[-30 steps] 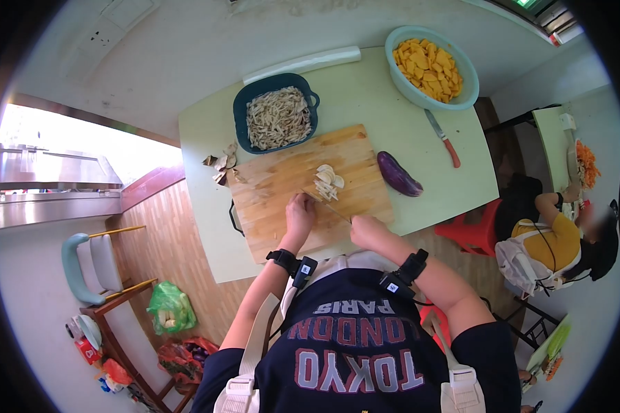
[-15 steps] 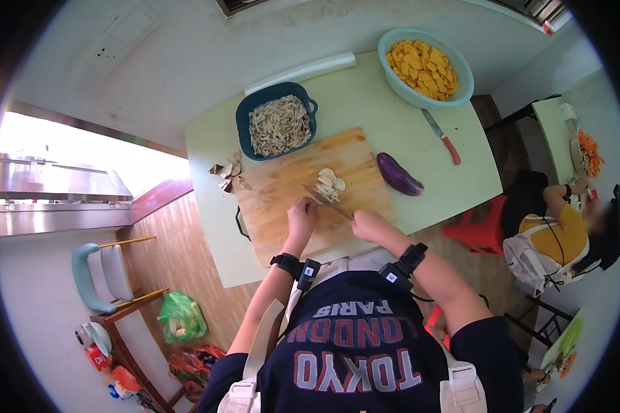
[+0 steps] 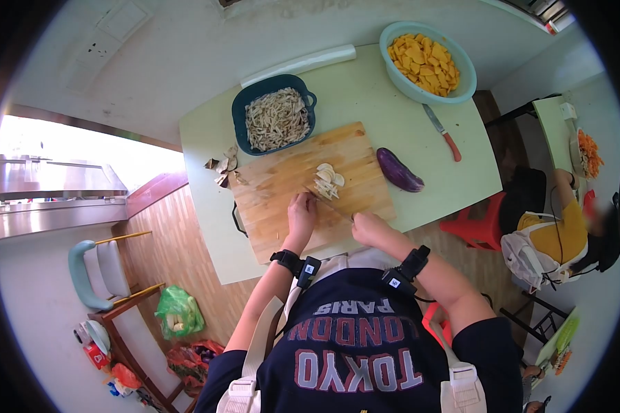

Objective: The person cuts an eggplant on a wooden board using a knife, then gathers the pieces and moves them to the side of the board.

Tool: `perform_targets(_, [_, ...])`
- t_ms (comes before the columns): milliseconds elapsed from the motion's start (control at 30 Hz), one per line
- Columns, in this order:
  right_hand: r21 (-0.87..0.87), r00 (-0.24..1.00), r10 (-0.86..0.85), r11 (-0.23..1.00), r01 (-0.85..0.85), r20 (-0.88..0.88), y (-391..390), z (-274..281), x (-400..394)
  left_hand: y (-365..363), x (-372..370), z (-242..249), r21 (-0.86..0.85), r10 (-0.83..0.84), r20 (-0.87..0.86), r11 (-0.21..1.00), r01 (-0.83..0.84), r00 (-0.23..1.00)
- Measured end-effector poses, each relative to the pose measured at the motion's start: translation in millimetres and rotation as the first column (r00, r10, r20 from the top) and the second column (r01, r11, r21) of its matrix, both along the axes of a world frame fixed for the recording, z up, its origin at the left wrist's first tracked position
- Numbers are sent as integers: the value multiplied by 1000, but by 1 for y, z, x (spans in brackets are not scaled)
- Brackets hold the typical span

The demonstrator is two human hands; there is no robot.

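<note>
My right hand (image 3: 370, 228) is wrapped round the handle of a kitchen knife (image 3: 335, 206). Its blade points to the upper left over the wooden cutting board (image 3: 272, 199). Beside the blade near its tip, my left hand (image 3: 301, 215) has its fingers bent together; what they press on, if anything, is hidden. Just beyond the blade lie pale slices (image 3: 328, 172) and thin strips (image 3: 326, 189) of a cut vegetable, perhaps eggplant. A whole purple eggplant (image 3: 399, 170) rests right of the board, partly against its edge.
Behind the board stands a dark basket (image 3: 238, 115) of pale strips, with dark peelings (image 3: 222, 165) to its left. A blue basin (image 3: 470, 74) of orange slices and a red-handled knife (image 3: 442, 133) are at the right. Another person (image 3: 554, 234) sits further right.
The knife blade has tilted a little while both hands stay in nearly the same place. The view has shifted slightly, and the seated person's arm has moved.
</note>
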State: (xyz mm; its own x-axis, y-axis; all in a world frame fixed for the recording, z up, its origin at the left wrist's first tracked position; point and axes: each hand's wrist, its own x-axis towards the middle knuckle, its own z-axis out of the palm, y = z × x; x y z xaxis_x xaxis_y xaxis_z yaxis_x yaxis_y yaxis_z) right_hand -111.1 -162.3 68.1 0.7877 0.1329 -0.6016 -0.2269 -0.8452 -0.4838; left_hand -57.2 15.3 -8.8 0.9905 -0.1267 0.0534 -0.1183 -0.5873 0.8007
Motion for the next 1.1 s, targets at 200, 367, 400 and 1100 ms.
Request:
perform_targets(200, [15, 1000, 7, 1000, -7, 2, 3, -10, 3, 0, 2, -1, -35, 7, -15, 999, -8, 1000])
perform_targets(367, [28, 997, -12, 1000, 10, 73, 18, -18, 20, -1, 4, 1, 39, -7, -23, 999, 8, 1000])
perform_targets(400, [31, 1000, -9, 999, 8, 25, 17, -17, 22, 0, 4, 2, 46, -7, -33, 999, 9, 999])
perform_targets(1100, [-104, 983, 160, 983, -151, 87, -44, -8, -43, -16, 87, 5, 199, -562, 74, 818, 540, 823])
